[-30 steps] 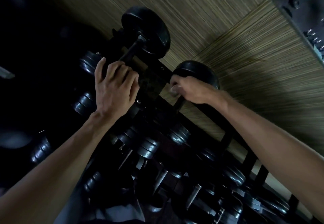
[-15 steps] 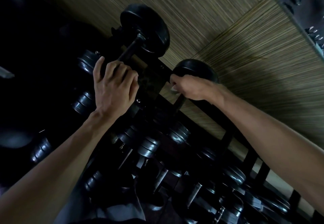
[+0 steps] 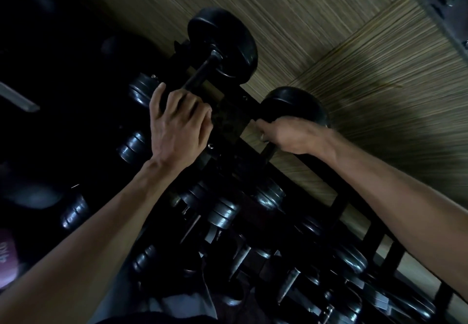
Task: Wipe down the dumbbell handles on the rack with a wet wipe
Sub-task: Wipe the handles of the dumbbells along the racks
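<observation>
Dumbbell handles, dark metal bars between round black heads, sit on top row of black steel rack (image 3: 336, 204). Right hand (image 3: 291, 133) curled round handle (image 3: 269, 151) of nearer dumbbell, pale scrap of wet wipe (image 3: 262, 136) peeking under fingers. Left hand (image 3: 177, 126) curled over neighbouring bar (image 3: 200, 72), bracing. Risk: wipe bunching or slipping out, leaving bare patches; dumbbell rolling if pushed sideways.
</observation>
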### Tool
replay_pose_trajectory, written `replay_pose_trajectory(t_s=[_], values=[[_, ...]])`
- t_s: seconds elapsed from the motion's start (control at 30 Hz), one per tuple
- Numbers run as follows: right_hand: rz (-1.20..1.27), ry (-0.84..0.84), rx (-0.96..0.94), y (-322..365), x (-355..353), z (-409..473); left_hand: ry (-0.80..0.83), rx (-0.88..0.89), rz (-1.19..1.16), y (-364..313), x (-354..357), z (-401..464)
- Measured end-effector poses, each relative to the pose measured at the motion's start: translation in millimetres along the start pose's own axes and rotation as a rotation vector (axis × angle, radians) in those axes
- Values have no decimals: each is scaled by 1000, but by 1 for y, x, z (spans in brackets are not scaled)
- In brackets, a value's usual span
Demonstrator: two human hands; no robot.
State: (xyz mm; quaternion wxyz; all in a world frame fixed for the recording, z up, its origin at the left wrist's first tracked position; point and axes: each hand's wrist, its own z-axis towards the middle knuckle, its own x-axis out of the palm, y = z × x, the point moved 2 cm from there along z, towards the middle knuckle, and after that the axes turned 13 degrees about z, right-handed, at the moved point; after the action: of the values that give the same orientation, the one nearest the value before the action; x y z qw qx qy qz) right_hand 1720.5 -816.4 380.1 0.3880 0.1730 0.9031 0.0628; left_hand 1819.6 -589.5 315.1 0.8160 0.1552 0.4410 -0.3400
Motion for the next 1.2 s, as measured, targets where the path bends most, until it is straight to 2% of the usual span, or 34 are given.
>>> replay_pose_trajectory(t_s=[0.03,0.13,0.23,0.33,0.43,0.53,0.7,0.77,0.9,1.03,1.13,1.2], values=[[-26,17,1,1,5,0,6,4,-5,1,0,0],[148,115,61,14,16,7,17,13,9,1,1,0],[222,209,66,23,23,15,12,6,12,1,1,0],[316,91,48,18,9,14,3,7,9,1,2,0],[171,-19,79,3,-3,6,-2,-2,10,0,1,0],[94,16,34,3,10,5,11,0,1,0,1,1],[345,126,33,20,32,13,16,8,13,0,1,1],[544,13,22,18,27,9,18,7,16,0,1,1],[861,-389,49,5,6,-20,21,-13,3,0,-1,1],[959,-837,107,-3,34,-58,74,-28,-38,-3,-6,4],[1004,-1157,257,4,67,-72,119,-97,-145,-18,-18,3],[1037,-1301,359,9,78,-70,155,-61,-270,-44,-29,-4]])
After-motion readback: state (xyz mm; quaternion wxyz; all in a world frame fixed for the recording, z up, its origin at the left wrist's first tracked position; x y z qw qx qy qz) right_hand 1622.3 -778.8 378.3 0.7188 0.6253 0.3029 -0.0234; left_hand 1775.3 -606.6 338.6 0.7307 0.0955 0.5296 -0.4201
